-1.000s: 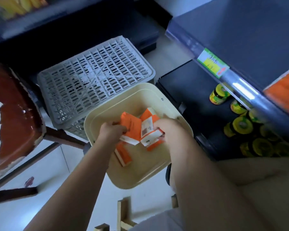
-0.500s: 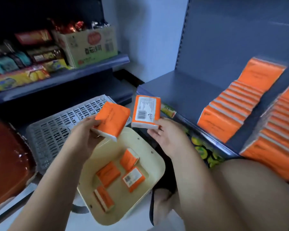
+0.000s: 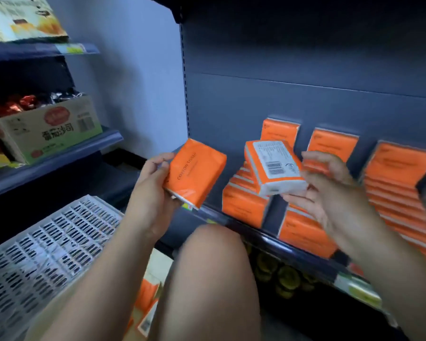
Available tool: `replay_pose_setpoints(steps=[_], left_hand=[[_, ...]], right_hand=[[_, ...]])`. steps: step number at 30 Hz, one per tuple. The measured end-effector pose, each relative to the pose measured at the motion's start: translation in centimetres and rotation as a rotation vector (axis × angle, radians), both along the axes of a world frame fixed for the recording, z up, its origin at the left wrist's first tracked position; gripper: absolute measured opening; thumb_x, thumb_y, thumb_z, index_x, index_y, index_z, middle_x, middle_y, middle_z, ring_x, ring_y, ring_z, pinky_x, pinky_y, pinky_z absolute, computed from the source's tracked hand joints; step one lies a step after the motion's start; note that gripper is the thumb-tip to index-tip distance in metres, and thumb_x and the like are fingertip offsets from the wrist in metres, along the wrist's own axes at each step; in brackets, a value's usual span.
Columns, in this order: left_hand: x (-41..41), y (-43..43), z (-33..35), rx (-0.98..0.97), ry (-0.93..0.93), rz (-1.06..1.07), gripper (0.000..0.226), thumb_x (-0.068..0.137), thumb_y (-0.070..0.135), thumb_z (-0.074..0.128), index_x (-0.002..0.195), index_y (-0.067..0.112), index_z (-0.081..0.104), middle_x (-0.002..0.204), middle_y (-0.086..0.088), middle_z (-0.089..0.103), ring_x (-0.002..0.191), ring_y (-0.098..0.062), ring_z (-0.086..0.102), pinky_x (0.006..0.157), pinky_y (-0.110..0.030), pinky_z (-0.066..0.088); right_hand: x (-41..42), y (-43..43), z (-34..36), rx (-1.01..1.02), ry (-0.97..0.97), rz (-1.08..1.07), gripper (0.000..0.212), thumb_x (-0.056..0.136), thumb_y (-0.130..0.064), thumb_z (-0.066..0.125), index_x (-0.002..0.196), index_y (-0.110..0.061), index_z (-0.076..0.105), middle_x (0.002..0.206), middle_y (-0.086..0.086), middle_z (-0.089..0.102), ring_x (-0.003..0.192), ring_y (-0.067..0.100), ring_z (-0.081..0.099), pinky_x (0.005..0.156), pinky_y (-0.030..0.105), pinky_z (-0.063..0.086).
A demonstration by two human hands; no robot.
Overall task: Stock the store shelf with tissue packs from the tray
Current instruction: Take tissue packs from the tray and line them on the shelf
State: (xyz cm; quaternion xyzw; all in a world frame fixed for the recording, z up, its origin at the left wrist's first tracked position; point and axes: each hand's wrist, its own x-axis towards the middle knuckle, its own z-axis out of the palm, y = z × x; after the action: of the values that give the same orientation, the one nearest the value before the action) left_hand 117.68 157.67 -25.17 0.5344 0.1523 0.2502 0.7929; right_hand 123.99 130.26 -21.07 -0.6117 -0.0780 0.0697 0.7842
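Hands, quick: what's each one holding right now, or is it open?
Left hand: grips an orange plastic-wrapped tissue pack, printed front showing.
Right hand: holds an orange tissue pack with a white barcode label facing up.

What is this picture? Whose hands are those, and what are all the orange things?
There is no machine here, just a person with a small camera worn on the head. You see what they see, looking down at their own hands. The left hand holds one orange tissue pack. The right hand holds a second pack, turned so its barcode shows. In front is a dark store shelf with rows of the same packs standing on it. A white plastic crate sits at the lower left.
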Motion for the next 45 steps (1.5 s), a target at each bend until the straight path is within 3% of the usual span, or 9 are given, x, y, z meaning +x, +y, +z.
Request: replay_pose_setpoints(steps=[4,10,17,21,23,29,34,40,45], left_hand=[[5.2,-4.6,1.1,0.010,-0.067,-0.065,0.031,0.107,0.007,0.035,0.101,0.017,0.064,0.094,-0.009,0.069,0.082,-0.018,0.064,0.077,-0.039,0.049],[12.4,-13.3,2.6,0.004,-0.087,-0.131,0.032,0.107,0.004,0.036,0.099,0.019,0.063,0.084,-0.002,0.067,0.067,-0.010,0.062,0.061,-0.024,0.051],[17.8,-18.7,2.2,-0.030,-0.077,-0.173,0.029,0.106,0.005,0.040,0.101,0.014,0.066,0.089,-0.006,0.072,0.072,-0.013,0.066,0.067,-0.027,0.055],[19.4,-19.8,1.8,-0.217,-0.045,-0.314,0.020,0.101,0.013,0.047,0.110,0.011,0.064,0.097,-0.014,0.073,0.083,-0.025,0.072,0.079,-0.040,0.062],[20.0,-20.0,1.6,-0.325,-0.040,-0.440,0.019,0.097,0.017,0.053,0.111,0.013,0.064,0.103,-0.014,0.072,0.091,-0.030,0.071,0.081,-0.045,0.061],[23.1,-19.8,0.8,-0.015,-0.079,-0.493,0.033,0.091,-0.007,0.043,0.117,-0.002,0.062,0.096,-0.012,0.074,0.088,-0.023,0.073,0.080,-0.042,0.062],[23.7,-20.7,0.4,0.072,-0.093,-0.495,0.036,0.089,-0.013,0.053,0.118,0.006,0.064,0.094,-0.009,0.075,0.084,-0.020,0.074,0.074,-0.037,0.061],[24.4,-20.7,0.0,0.109,-0.120,-0.491,0.033,0.088,-0.012,0.065,0.114,0.008,0.068,0.094,-0.005,0.077,0.089,-0.021,0.076,0.073,-0.034,0.061],[24.9,-20.8,-0.2,0.134,-0.123,-0.456,0.033,0.087,-0.013,0.064,0.108,0.012,0.070,0.095,-0.006,0.075,0.089,-0.025,0.074,0.079,-0.042,0.063]], right_hand=[[1.6,-6.6,1.1,-0.023,0.076,-0.166,0.032,0.105,-0.002,0.048,0.095,-0.016,0.076,0.104,0.017,0.078,0.083,0.024,0.079,0.060,0.026,0.061],[4.7,-13.3,1.5,0.148,0.217,-0.312,0.023,0.101,-0.004,0.047,0.099,-0.005,0.071,0.102,0.015,0.073,0.088,0.021,0.075,0.059,0.023,0.060],[7.1,-17.4,0.4,0.114,0.277,-0.285,0.024,0.088,0.014,0.055,0.105,0.008,0.070,0.092,0.018,0.076,0.078,0.025,0.078,0.064,0.019,0.060],[8.6,-17.9,0.2,-0.046,0.094,-0.295,0.038,0.077,0.020,0.067,0.109,-0.001,0.073,0.101,0.017,0.078,0.096,0.025,0.078,0.077,0.022,0.061],[9.5,-17.9,0.1,-0.132,0.057,-0.409,0.033,0.082,0.013,0.072,0.110,-0.004,0.070,0.092,0.018,0.076,0.081,0.025,0.078,0.068,0.024,0.061],[13.0,-18.6,1.0,-0.433,-0.084,-0.664,0.034,0.088,-0.018,0.075,0.120,-0.021,0.064,0.066,0.004,0.062,0.045,0.013,0.055,0.041,0.019,0.039],[14.6,-19.7,1.9,-0.603,-0.189,-0.695,0.027,0.085,-0.033,0.079,0.110,-0.028,0.067,0.092,-0.004,0.071,0.072,0.011,0.067,0.058,0.023,0.045],[15.8,-21.0,1.6,-0.600,-0.227,-0.639,0.039,0.089,-0.021,0.074,0.124,-0.033,0.065,0.086,-0.006,0.066,0.072,0.008,0.066,0.068,0.028,0.056],[15.3,-22.2,-0.2,-0.595,-0.253,-0.657,0.022,0.080,-0.013,0.068,0.095,-0.028,0.068,0.083,-0.008,0.069,0.070,0.015,0.071,0.061,0.035,0.056]])
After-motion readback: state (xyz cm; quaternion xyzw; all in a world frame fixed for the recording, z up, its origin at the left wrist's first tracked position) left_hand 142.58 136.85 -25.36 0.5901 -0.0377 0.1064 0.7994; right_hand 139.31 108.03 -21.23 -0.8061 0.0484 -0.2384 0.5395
